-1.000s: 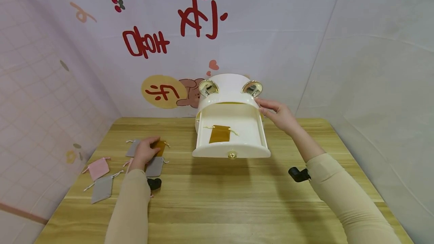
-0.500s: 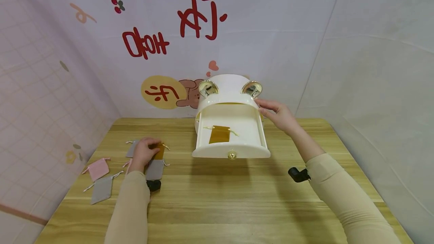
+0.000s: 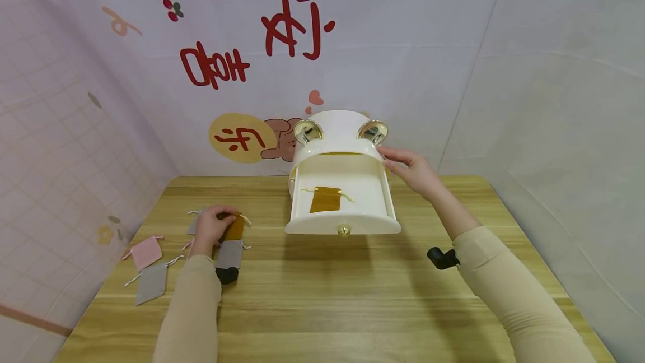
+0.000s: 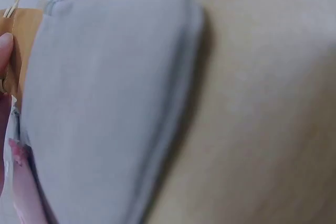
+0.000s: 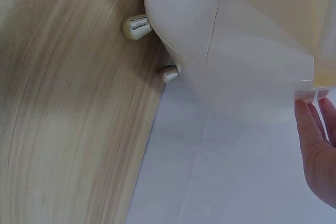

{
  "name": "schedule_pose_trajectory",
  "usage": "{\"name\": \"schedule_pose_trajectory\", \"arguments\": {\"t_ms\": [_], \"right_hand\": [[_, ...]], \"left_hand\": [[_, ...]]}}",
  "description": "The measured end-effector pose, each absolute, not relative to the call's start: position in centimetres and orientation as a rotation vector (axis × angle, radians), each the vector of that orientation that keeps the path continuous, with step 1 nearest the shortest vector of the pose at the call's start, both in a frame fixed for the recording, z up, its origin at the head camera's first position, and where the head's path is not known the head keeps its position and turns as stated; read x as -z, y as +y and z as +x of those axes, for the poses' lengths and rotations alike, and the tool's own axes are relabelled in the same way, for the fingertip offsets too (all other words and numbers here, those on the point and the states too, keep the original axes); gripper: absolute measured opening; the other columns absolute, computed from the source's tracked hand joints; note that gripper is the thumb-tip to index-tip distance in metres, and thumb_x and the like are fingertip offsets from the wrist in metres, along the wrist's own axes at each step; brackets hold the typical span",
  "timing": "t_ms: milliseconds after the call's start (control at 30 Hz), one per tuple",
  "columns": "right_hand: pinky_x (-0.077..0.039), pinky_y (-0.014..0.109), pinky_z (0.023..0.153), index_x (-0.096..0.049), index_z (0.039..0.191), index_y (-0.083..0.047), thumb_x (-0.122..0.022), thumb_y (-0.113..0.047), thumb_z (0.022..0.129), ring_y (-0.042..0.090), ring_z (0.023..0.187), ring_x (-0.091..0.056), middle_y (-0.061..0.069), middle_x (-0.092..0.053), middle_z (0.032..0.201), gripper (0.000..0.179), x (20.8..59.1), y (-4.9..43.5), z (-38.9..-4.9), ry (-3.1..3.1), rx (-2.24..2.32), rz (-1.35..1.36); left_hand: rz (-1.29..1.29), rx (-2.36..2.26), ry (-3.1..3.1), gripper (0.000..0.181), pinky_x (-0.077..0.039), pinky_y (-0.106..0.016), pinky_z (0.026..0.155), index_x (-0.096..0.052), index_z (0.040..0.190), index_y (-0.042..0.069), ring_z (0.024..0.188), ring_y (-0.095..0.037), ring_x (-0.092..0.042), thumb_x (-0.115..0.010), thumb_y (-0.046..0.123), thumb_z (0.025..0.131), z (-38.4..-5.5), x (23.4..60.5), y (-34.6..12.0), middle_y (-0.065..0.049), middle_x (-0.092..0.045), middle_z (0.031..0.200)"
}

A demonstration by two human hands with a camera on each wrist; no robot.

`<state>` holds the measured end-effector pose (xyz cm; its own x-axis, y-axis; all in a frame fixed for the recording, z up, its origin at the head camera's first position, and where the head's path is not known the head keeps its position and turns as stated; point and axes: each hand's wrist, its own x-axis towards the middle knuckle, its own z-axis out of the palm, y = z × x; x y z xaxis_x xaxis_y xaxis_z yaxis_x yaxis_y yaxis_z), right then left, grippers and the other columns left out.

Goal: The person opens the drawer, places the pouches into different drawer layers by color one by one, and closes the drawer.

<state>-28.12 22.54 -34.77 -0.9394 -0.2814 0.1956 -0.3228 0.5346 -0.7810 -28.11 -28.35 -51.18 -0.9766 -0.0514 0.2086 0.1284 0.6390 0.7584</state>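
My left hand (image 3: 210, 231) pinches a mustard drawstring pouch (image 3: 234, 231) near its corded top, at the left of the table. In the left wrist view a grey pouch (image 4: 105, 82) fills much of the picture, with the mustard pouch (image 4: 25, 32) and a fingertip at the left edge. A white rounded drawer box (image 3: 336, 130) with gold-rimmed ears has its drawer (image 3: 363, 223) pulled out. Inside the drawer lies another mustard pouch (image 3: 325, 199). My right hand (image 3: 417, 174) touches the box's right side, fingers extended, fingertips right at the edge in the right wrist view.
To the left lie a pink pouch (image 3: 146, 252) and a grey pouch (image 3: 152, 283), with more pouches partly hidden by the left hand. A printed cloth (image 3: 403, 60) hangs behind the wooden table (image 3: 353, 307). Gold feet (image 5: 137, 27) support the box.
My left hand has drawn slightly left and toward me, and the mustard pouch has shifted with it. The right hand stays on the box.
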Motion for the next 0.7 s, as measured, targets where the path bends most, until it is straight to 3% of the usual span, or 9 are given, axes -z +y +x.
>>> {"name": "schedule_pose_trajectory", "arguments": {"t_ms": [167, 433, 700], "right_hand": [[-0.031, 0.059, 0.11, -0.054, 0.145, -0.018, -0.059, -0.03, 0.101, 0.033, 0.14, -0.036, 0.008, -0.046, 0.15, 0.045, 35.1, 22.7, -28.3, -2.695, -1.406, 0.531], [-0.03, 0.06, 0.11, -0.054, 0.144, -0.018, -0.059, -0.03, 0.101, 0.033, 0.139, -0.037, 0.008, -0.046, 0.15, 0.045, 34.9, 22.6, -28.0, -2.676, -1.411, 0.551], [-0.031, 0.059, 0.109, -0.055, 0.143, -0.02, -0.059, -0.034, 0.101, 0.033, 0.139, -0.037, 0.006, -0.047, 0.149, 0.045, 35.1, 22.6, -28.1, -2.675, -1.414, 0.524]], "left_hand": [[-0.028, 1.243, -2.647, 0.013, -0.049, -0.04, 0.086, -0.076, 0.101, 0.001, 0.101, -0.032, -0.063, -0.073, 0.005, 0.09, -28.1, 50.6, -28.2, -0.017, -0.072, 0.105], [-0.047, 1.271, -2.655, 0.014, -0.052, -0.041, 0.086, -0.076, 0.103, 0.001, 0.099, -0.033, -0.064, -0.072, 0.007, 0.091, -27.9, 49.1, -27.5, -0.016, -0.072, 0.104], [-0.063, 1.313, -2.651, 0.014, -0.054, -0.031, 0.079, -0.075, 0.104, 0.0, 0.096, -0.03, -0.066, -0.071, 0.005, 0.092, -27.7, 47.5, -26.8, -0.016, -0.072, 0.104]]}}
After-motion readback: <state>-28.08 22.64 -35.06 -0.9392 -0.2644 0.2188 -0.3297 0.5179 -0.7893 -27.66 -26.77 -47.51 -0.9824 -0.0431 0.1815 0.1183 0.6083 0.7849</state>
